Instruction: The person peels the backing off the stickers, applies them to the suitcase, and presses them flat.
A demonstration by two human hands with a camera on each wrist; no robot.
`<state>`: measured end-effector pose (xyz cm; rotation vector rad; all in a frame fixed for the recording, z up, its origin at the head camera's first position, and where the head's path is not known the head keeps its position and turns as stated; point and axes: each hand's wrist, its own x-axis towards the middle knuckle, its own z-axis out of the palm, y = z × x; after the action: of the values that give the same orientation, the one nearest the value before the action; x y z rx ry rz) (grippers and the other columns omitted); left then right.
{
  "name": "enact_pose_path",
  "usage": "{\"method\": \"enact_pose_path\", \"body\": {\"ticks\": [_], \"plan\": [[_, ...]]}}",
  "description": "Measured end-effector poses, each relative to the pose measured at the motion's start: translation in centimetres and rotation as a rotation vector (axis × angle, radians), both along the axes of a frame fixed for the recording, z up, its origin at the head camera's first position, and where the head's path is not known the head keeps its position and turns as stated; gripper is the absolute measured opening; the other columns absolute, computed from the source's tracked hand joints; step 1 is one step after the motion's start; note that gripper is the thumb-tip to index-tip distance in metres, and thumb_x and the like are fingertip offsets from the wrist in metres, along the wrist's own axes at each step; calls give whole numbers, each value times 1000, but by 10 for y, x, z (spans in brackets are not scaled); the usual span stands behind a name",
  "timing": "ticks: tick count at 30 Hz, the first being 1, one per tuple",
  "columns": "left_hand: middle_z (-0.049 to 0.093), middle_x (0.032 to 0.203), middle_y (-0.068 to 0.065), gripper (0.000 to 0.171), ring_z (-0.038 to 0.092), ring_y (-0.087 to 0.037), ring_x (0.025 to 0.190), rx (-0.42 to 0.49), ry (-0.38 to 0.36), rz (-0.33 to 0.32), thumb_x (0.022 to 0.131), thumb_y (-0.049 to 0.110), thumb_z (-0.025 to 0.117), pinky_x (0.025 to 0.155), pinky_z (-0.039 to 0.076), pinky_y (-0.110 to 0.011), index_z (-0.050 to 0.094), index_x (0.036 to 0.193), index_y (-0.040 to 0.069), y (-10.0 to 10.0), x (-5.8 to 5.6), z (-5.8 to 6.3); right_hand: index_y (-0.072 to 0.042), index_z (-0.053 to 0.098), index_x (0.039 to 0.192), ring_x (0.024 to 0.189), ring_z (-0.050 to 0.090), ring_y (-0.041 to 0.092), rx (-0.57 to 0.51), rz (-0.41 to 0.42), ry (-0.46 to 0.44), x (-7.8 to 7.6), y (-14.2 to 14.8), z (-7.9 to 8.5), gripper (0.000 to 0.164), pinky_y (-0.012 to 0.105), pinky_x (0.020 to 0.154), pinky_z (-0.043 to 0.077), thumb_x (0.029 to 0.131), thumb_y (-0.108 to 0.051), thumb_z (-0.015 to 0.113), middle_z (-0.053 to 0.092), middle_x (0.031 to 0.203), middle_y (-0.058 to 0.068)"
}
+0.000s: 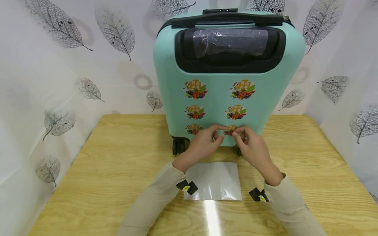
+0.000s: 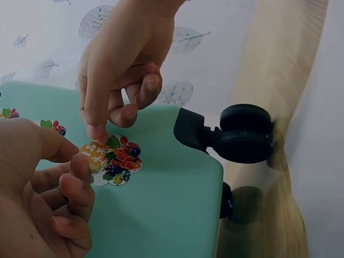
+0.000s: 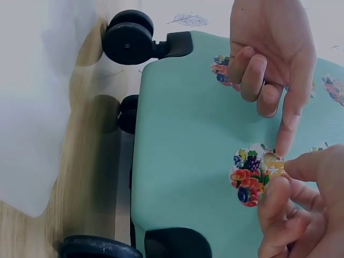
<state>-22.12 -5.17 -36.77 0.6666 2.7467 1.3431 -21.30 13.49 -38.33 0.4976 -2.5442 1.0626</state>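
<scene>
A mint-green suitcase point(image 1: 212, 101) stands upright on the table, with round fruit stickers in two columns on its front. Both hands meet at the lowest sticker of the right column point(image 1: 230, 130). My left hand point(image 1: 203, 143) touches its upper left part with an outstretched index finger; the thumb lies a little apart, below. At the right edge my right hand point(image 1: 253, 146) pinches the sticker between thumb and index finger. In the left wrist view the sticker point(image 2: 122, 161) lies against the shell, its orange part partly covered by fingertips. The right wrist view shows the same sticker point(image 3: 248, 177).
A glossy pale sheet point(image 1: 217, 180) lies on the wooden table point(image 1: 118, 170) below the hands. Black wheels point(image 1: 178, 146) carry the suitcase. Its black handle recess point(image 1: 230, 65) has clear film over the grip. Leaf-patterned cloth point(image 1: 118, 82) hangs behind and at the sides.
</scene>
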Motion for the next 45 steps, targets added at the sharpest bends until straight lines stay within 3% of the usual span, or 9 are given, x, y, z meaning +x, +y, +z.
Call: {"method": "enact_pose_path", "body": {"ticks": [6,13,19,29,36,45], "plan": [[62,76,0,30,38,-8,43,9,-33,-16,100,25,53,41,28,-21,60,128,16,3,-3,0,-2,58,105,39,46,4,-76,67,-118,-1,-1,2,13,24,38,41,98,-13,55,64,77,17],[66,80,-5,28,43,-8,46,27,-19,-46,100,23,53,43,32,-21,61,126,15,7,-5,2,-2,57,109,39,46,7,-90,80,-192,-1,2,5,19,25,38,40,101,-18,51,63,81,19],[61,75,-1,29,40,-9,46,37,-30,-52,100,23,53,44,32,-21,59,128,16,4,-6,-1,-2,55,113,39,49,17,-153,108,-254,-5,4,2,23,28,38,42,101,-22,50,59,77,18],[56,74,-2,33,38,-9,49,72,-63,-76,100,20,54,47,33,-21,55,132,15,-2,-4,-15,-2,52,121,43,49,18,-194,165,-313,-4,9,-7,25,28,42,42,101,-17,49,57,71,9],[57,77,-5,34,40,-10,52,100,-101,-81,100,19,53,49,34,-22,55,133,14,-2,-5,-26,-2,51,123,45,48,11,-165,172,-340,-4,14,-17,25,28,45,44,101,-14,49,57,75,15],[57,79,-3,34,42,-11,55,123,-207,-97,100,21,52,51,36,-23,54,134,17,0,-5,-37,-5,50,127,46,50,23,-158,205,-393,-4,18,-27,27,29,45,44,101,-13,50,58,75,16]]}}
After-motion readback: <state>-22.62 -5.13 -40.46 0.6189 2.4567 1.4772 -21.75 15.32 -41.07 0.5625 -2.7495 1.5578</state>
